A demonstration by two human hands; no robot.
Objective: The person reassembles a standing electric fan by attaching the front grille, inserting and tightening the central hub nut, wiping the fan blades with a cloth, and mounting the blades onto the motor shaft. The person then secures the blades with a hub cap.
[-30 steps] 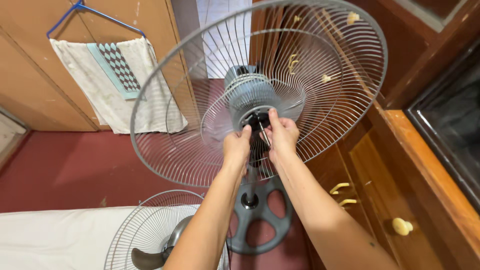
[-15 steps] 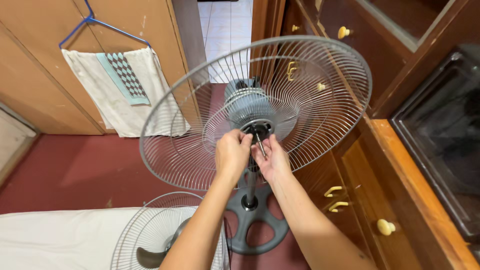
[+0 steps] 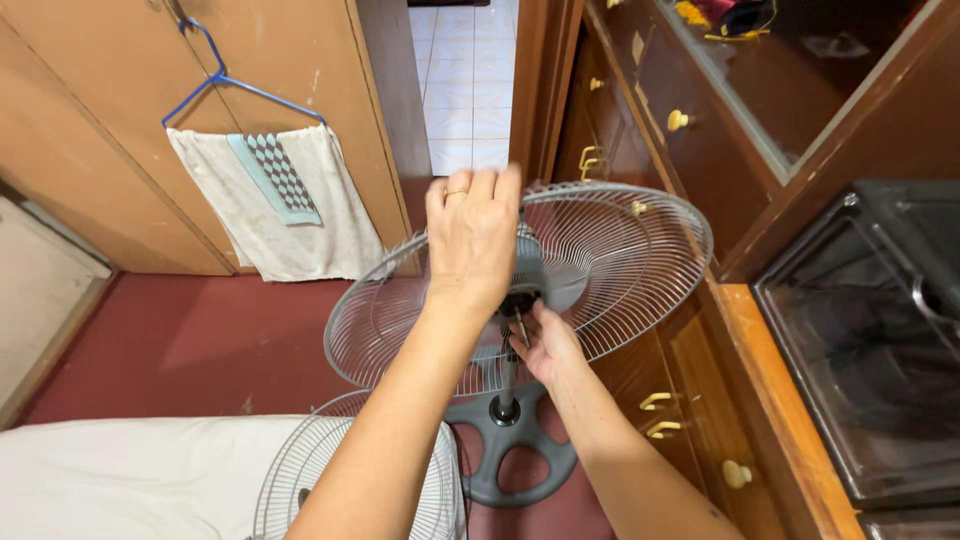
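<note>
A grey stand fan's rear wire grille (image 3: 630,265) tilts up in the middle of the view, with no blade on it. My left hand (image 3: 472,240), a ring on one finger, is raised over the motor housing and hides it; its fingers are straight and together, and the palm is out of sight. My right hand (image 3: 545,345) sits just below the black hub, fingers closed around the thin metal shaft (image 3: 520,326). The pole runs down to the round grey base (image 3: 515,455) on the red floor.
A second wire grille (image 3: 330,480) lies on a white surface (image 3: 120,480) at the lower left. A towel on a blue hanger (image 3: 280,205) hangs on the wooden door. Wooden cabinets with yellow knobs (image 3: 735,472) and a black appliance (image 3: 880,340) line the right side.
My left hand has left the hub and risen over the motor housing. The right hand stays at the shaft. The view has pulled back, so the fan looks smaller and lower.
</note>
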